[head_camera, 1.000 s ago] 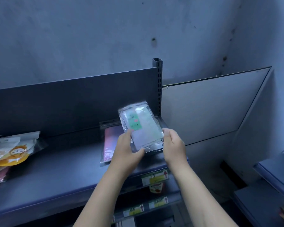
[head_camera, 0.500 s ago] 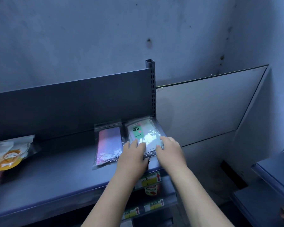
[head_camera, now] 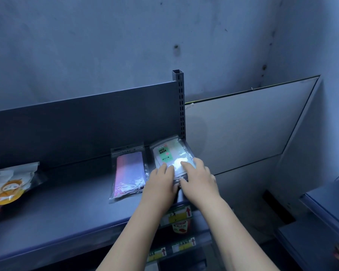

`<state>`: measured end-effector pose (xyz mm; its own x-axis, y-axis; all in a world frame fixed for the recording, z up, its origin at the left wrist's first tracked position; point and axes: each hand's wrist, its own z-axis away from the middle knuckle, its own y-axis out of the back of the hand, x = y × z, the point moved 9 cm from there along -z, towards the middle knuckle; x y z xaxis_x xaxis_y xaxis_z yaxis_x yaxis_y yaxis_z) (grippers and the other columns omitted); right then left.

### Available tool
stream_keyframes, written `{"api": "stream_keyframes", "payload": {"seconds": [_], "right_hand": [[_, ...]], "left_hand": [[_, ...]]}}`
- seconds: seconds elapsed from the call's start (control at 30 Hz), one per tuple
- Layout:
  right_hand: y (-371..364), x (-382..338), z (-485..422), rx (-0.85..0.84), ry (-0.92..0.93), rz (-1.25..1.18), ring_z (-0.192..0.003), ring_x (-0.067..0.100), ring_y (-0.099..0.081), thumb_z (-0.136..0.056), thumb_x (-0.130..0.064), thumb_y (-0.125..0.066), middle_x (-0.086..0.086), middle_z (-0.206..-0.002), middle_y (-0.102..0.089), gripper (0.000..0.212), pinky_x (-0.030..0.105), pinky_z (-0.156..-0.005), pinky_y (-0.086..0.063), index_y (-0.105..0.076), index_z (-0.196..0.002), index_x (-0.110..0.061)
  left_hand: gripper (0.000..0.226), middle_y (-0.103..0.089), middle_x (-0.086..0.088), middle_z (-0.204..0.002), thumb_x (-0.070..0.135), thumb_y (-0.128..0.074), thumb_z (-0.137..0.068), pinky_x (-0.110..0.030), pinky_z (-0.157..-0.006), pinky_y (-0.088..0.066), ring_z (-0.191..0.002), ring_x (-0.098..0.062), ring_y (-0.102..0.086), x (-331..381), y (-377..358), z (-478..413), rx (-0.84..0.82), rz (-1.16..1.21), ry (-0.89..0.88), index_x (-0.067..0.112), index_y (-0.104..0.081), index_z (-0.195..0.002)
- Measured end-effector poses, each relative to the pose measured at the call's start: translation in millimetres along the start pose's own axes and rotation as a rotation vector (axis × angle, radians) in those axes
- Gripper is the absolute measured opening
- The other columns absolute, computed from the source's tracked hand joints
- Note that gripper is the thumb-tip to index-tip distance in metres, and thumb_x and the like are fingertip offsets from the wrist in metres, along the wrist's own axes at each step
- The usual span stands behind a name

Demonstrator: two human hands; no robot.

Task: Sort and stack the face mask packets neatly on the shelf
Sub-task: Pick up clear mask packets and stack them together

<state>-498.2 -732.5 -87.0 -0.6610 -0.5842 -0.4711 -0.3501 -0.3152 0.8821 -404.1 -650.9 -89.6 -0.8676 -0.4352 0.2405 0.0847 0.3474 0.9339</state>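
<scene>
Both palms flat on the near end of the green-labelled face mask packet (head_camera: 171, 156), left hand (head_camera: 160, 184) at 7 o'clock of it, right hand (head_camera: 199, 179) at 5 o'clock, fingers spread and pressing down rather than closed around anything. Packet lying flat at the right end of the shelf (head_camera: 67, 208), hard by the slotted upright (head_camera: 181, 106). Just beside it at 9 o'clock, a pink packet (head_camera: 128, 169); well apart at the left edge, an orange cartoon packet (head_camera: 8, 188).
</scene>
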Motion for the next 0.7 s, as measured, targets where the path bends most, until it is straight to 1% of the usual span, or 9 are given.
{"api": "stream_keyframes", "payload": {"seconds": [0.1, 0.17, 0.27, 0.33, 0.4, 0.47, 0.5, 0.6, 0.7], "right_hand": [[2, 0, -4, -0.001, -0.014, -0.041, -0.140, 0.029, -0.035, -0.096, -0.028, -0.051, 0.002, -0.165, -0.024, 0.058, 0.044, -0.112, -0.034, -0.041, -0.152, -0.038], [-1, -2, -5, -0.027, -0.018, -0.052, -0.143, 0.029, -0.033, -0.097, -0.029, -0.050, 0.002, -0.164, -0.025, 0.056, 0.043, -0.113, -0.032, -0.042, -0.152, -0.035], [-5, -4, -4, -0.044, -0.029, -0.054, -0.143, 0.029, -0.036, -0.099, -0.031, -0.049, 0.004, -0.160, -0.033, 0.054, 0.043, -0.115, -0.031, -0.043, -0.153, -0.031], [-4, -3, -4, -0.035, -0.033, -0.064, -0.141, 0.029, -0.038, -0.100, -0.032, -0.050, 0.004, -0.158, -0.036, 0.053, 0.042, -0.114, -0.032, -0.043, -0.152, -0.029], [-3, -3, -6, -0.021, -0.037, -0.090, -0.139, 0.029, -0.041, -0.099, -0.030, -0.051, 0.003, -0.158, -0.036, 0.052, 0.042, -0.112, -0.035, -0.043, -0.151, -0.029], [-1, -1, -8, -0.006, -0.050, -0.129, -0.135, 0.029, -0.043, -0.098, -0.026, -0.050, 0.002, -0.158, -0.036, 0.051, 0.041, -0.110, -0.038, -0.045, -0.149, -0.027], [-1, 0, -9, 0.001, -0.056, -0.145, -0.133, 0.029, -0.044, -0.097, -0.024, -0.050, 0.002, -0.157, -0.038, 0.051, 0.040, -0.108, -0.040, -0.047, -0.148, -0.025], [-2, -1, -11, 0.007, -0.055, -0.170, -0.132, 0.029, -0.043, -0.095, -0.019, -0.052, 0.002, -0.158, -0.037, 0.052, 0.038, -0.105, -0.042, -0.049, -0.147, -0.022], [-5, -3, -12, 0.009, -0.058, -0.154, -0.138, 0.029, -0.041, -0.094, -0.020, -0.053, 0.002, -0.165, -0.028, 0.057, 0.039, -0.106, -0.042, -0.045, -0.150, -0.022]], "left_hand": [[0.027, -0.053, -0.005, -0.118, 0.027, -0.057, -0.091, -0.038, -0.082, -0.043, -0.101, -0.032, -0.050, -1, 0, -3, -0.005, 0.050, 0.000, 0.015, -0.051, -0.114], [0.032, -0.053, -0.003, -0.120, 0.023, -0.058, -0.090, -0.037, -0.085, -0.043, -0.108, -0.033, -0.052, -2, 3, -4, -0.015, 0.124, 0.013, 0.015, -0.053, -0.121], [0.049, -0.048, -0.006, -0.142, 0.018, -0.062, -0.089, -0.036, -0.101, -0.042, -0.131, -0.031, -0.046, -7, 8, -5, -0.012, 0.244, 0.066, 0.011, -0.051, -0.137], [0.059, -0.037, -0.008, -0.155, 0.018, -0.066, -0.089, -0.033, -0.106, -0.037, -0.141, -0.029, -0.038, -10, 10, -5, -0.022, 0.284, 0.114, 0.011, -0.047, -0.144], [0.060, -0.035, -0.006, -0.154, 0.019, -0.067, -0.090, -0.028, -0.096, -0.034, -0.140, -0.026, -0.039, -13, 8, -3, -0.039, 0.329, 0.167, 0.013, -0.044, -0.145], [0.058, -0.042, -0.002, -0.144, 0.019, -0.067, -0.090, -0.026, -0.086, -0.034, -0.131, -0.026, -0.047, -15, 6, -2, -0.047, 0.360, 0.194, 0.015, -0.045, -0.143], [0.057, -0.045, 0.000, -0.142, 0.019, -0.066, -0.089, -0.025, -0.085, -0.034, -0.128, -0.024, -0.049, -16, 5, -2, -0.042, 0.371, 0.199, 0.016, -0.045, -0.142], [0.061, -0.047, 0.003, -0.147, 0.017, -0.066, -0.089, -0.021, -0.090, -0.032, -0.134, -0.017, -0.046, -18, 4, -4, -0.045, 0.396, 0.222, 0.016, -0.044, -0.146], [0.052, -0.051, 0.001, -0.140, 0.020, -0.065, -0.089, -0.027, -0.088, -0.038, -0.127, -0.020, -0.049, -15, 7, -4, -0.060, 0.380, 0.200, 0.015, -0.048, -0.138]]}}
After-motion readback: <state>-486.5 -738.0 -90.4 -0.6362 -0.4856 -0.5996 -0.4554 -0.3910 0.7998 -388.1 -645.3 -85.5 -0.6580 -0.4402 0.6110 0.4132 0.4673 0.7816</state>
